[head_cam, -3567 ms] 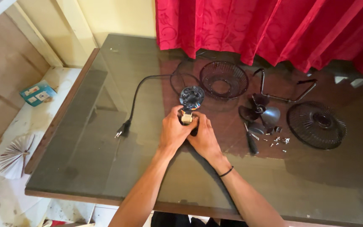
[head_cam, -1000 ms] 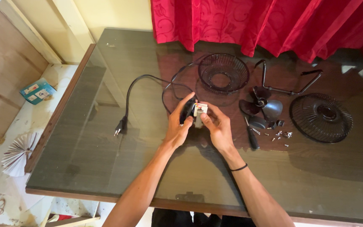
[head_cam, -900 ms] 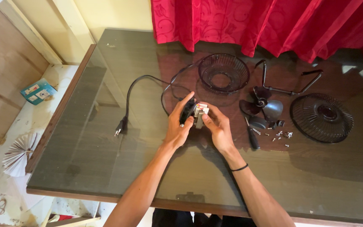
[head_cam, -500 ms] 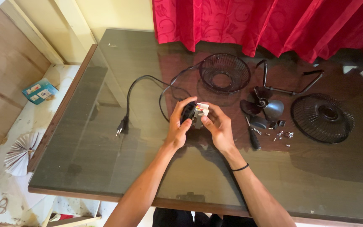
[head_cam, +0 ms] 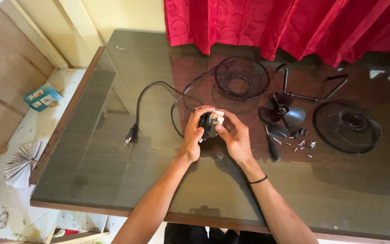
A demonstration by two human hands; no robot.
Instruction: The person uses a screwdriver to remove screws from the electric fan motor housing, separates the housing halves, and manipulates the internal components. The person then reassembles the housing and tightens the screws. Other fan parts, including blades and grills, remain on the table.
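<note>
Both hands close on one small motor (head_cam: 209, 123), held just above the worktop (head_cam: 113, 180) at centre. Left hand (head_cam: 194, 138) wraps its dark body; right hand (head_cam: 233, 135) pinches the pale end. Cord (head_cam: 159, 90) trails left. Fingers hide the motor's underside.

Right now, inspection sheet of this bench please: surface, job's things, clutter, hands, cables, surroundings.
Surface: glass-topped table, wooden edge.
Job's things: small fan motor, held above the glass in both hands.
Clutter: two fan grilles, blade, stand frame, screwdriver, loose screws.
Hands: left hand and right hand both grip the motor.
Cables: black cord runs from the motor to a plug lying on the glass.
Surroundings: red curtain, small box, paper fan.
</note>
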